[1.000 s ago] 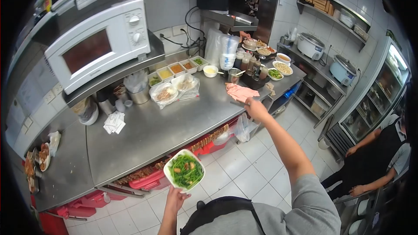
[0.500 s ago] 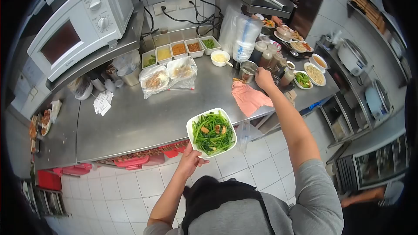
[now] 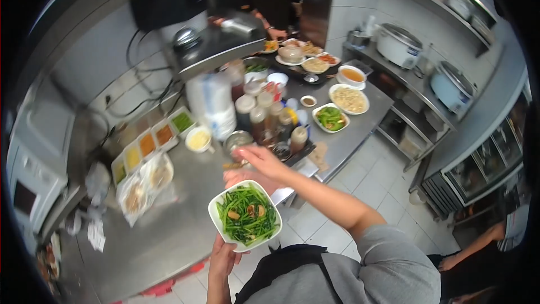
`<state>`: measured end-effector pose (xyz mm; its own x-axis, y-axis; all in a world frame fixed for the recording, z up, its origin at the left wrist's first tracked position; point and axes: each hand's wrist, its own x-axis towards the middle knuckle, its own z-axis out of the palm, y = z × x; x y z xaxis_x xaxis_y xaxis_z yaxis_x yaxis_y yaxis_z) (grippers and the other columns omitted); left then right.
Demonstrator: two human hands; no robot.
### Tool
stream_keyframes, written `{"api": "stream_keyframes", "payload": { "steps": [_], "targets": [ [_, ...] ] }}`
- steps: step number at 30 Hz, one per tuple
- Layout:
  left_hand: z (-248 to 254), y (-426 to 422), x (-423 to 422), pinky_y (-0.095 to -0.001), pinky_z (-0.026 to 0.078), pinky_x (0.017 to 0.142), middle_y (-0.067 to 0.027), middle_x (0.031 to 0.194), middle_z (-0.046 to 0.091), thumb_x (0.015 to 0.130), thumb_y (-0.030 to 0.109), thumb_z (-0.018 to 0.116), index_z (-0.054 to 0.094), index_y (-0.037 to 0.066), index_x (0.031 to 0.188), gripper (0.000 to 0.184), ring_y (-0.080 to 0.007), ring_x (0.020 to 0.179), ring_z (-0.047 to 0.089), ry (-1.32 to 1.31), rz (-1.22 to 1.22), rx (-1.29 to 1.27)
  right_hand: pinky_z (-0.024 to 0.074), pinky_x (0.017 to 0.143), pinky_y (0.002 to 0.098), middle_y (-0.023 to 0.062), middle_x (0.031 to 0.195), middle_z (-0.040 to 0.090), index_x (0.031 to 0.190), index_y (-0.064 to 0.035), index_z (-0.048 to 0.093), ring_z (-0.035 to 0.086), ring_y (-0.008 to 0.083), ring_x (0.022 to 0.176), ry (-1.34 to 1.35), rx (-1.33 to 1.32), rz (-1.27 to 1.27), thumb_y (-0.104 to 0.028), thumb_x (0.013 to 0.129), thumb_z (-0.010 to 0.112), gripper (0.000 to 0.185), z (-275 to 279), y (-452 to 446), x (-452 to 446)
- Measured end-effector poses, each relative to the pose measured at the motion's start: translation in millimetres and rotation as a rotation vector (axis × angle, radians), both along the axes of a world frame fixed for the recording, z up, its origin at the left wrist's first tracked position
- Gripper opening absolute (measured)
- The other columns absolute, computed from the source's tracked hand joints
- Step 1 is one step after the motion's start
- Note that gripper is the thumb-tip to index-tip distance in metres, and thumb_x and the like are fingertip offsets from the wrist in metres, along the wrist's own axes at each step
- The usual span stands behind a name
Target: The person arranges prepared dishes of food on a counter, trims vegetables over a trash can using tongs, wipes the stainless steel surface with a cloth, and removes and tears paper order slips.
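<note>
In the head view, a white bowl (image 3: 214,214) of cooked greens (image 3: 247,213) is gripped at its near rim by the left hand (image 3: 225,252), in front of the black apron (image 3: 281,270). The right hand (image 3: 260,160), blurred, is held out near a metal cup (image 3: 237,138) and pink cloth (image 3: 241,175); whether anything is grasped cannot be told.

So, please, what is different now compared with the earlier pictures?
The square white bowl of green vegetables moved right, closer to the pink cloth. The right hand, first beside that cloth, is now closer to the round metal cup; blur hides whether it holds anything. The left hand still holds the bowl.
</note>
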<state>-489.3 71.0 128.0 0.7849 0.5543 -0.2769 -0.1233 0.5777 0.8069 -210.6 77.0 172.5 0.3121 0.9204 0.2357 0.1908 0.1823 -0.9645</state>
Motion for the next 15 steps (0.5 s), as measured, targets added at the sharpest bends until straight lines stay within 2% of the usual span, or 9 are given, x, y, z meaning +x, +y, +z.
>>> {"api": "stream_keyframes", "payload": {
  "steps": [1,2,4,6,7,10,13,15],
  "targets": [
    [7,2,15,-0.0278,0.051,0.048,-0.0206,0.102,0.059,0.073,0.003,0.047,0.035,0.001,0.129,0.057,-0.019,0.048,0.053,-0.033,-0.045,-0.002,0.0406,0.096,0.0414,0.0127,0.121,0.055,0.122,-0.0026,0.051,0.051,0.0268,0.115,0.776,0.076,0.309,-0.046,0.095,0.04,0.052,-16,-9,3],
    [12,2,34,-0.0279,0.052,0.048,-0.0208,0.102,0.058,0.073,0.003,0.047,0.034,0.001,0.129,0.058,-0.0195,0.048,0.053,-0.055,-0.08,-0.007,0.0354,0.102,0.0435,0.0147,0.131,0.048,0.13,-0.0057,0.043,0.045,0.0286,0.121,0.955,0.035,0.359,-0.054,0.094,0.03,0.062,-5,-33,11],
    [20,3,75,-0.0296,0.053,0.049,-0.0201,0.106,0.057,0.074,0.002,0.046,0.03,0.003,0.133,0.061,-0.0219,0.053,0.056,-0.069,-0.185,-0.016,0.0358,0.102,0.0421,0.0164,0.134,0.045,0.128,-0.003,0.044,0.046,0.0277,0.121,1.161,0.093,0.243,-0.061,0.092,0.026,0.071,16,-73,17],
    [34,-6,120,-0.0319,0.055,0.053,-0.019,0.109,0.056,0.075,0.001,0.045,0.028,0.004,0.134,0.061,-0.0243,0.059,0.06,-0.092,-0.237,-0.056,0.0339,0.104,0.0417,0.0163,0.135,0.043,0.133,-0.0035,0.039,0.043,0.0294,0.123,1.291,0.185,0.137,-0.063,0.09,0.024,0.075,17,-105,38],
    [42,-10,140,-0.0373,0.057,0.064,-0.0162,0.114,0.054,0.077,-0.001,0.042,0.026,0.007,0.135,0.06,-0.0274,0.076,0.064,-0.071,-0.315,-0.05,0.032,0.105,0.0431,0.015,0.138,0.04,0.139,-0.0057,0.031,0.04,0.031,0.125,1.306,0.161,0.135,-0.065,0.089,0.025,0.077,2,-124,54],
    [38,-31,208,-0.0415,0.057,0.074,-0.0137,0.119,0.052,0.08,-0.001,0.041,0.026,0.009,0.135,0.058,-0.0284,0.091,0.063,-0.098,-0.385,-0.1,0.0314,0.105,0.0449,0.014,0.139,0.038,0.14,-0.0078,0.03,0.039,0.0308,0.126,1.346,0.311,0.018,-0.064,0.089,0.024,0.076,0,-173,78],
    [28,-59,278,-0.0418,0.057,0.075,-0.0121,0.123,0.049,0.082,0.0,0.04,0.025,0.012,0.136,0.057,-0.0275,0.097,0.061,-0.155,-0.434,-0.12,0.0302,0.106,0.0462,0.0132,0.14,0.038,0.139,-0.0091,0.032,0.038,0.0296,0.127,1.267,0.389,-0.086,-0.059,0.092,0.028,0.069,1,-218,110],
    [17,-80,324,-0.0421,0.056,0.075,-0.0119,0.124,0.049,0.083,0.001,0.041,0.025,0.013,0.136,0.057,-0.0274,0.097,0.061,-0.139,-0.477,-0.141,0.0319,0.105,0.0453,0.014,0.138,0.04,0.138,-0.0082,0.033,0.039,0.0287,0.127,1.125,0.292,-0.181,-0.053,0.093,0.034,0.063,-5,-251,141]
  ]
}}
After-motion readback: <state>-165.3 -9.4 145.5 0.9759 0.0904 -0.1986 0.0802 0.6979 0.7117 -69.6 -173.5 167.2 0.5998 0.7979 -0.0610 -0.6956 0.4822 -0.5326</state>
